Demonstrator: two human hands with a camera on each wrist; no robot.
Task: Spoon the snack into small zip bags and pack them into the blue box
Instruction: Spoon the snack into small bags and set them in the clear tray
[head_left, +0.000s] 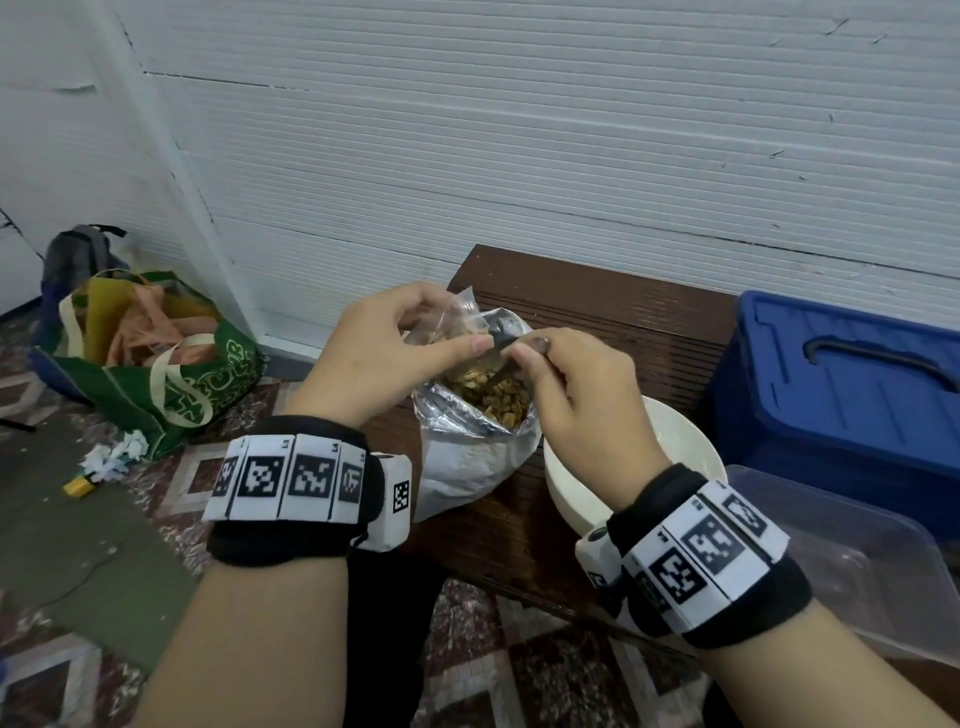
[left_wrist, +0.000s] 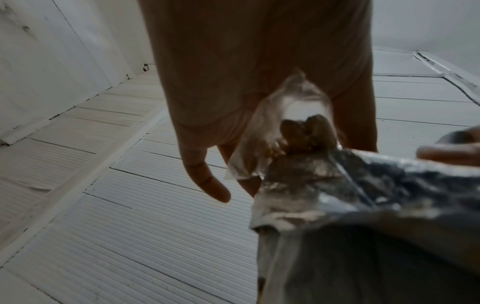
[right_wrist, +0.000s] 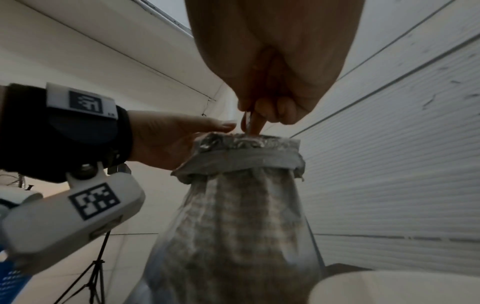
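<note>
While the blue box (head_left: 841, 384) sits lidded at the far right of the dark wooden surface (head_left: 597, 312), well apart from the filling, nothing has been packed into it that these views can show. A clear plastic tub (head_left: 852, 561) lies at the near right corner, and a white bowl (head_left: 691, 441) stands just beside the foil snack bag (head_left: 467, 447), which stands upright in the middle with its mouth rolled down and the brown snack (head_left: 493, 389) heaped inside. Above that mouth the left hand (head_left: 384, 353) pinches a small zip bag (head_left: 457, 322) by its upper edge between thumb and fingers, a tight grip on thin film; the left wrist view shows a few pieces already sitting in the bag's bottom. The right hand (head_left: 566, 384) is curled round the handle of a metal spoon (head_left: 501, 340), whose bowl appears to be at the little bag's opening, though whether it is loaded I cannot tell. Risk lies mostly in that narrow, floppy opening: held on one side only, it may sag shut or fold as the spoon tips, sending pieces past the lip. Those would probably drop back into the foil bag, since the transfer happens over it. A nudge from either wrist could also topple the foil bag, which looks light and tall.
</note>
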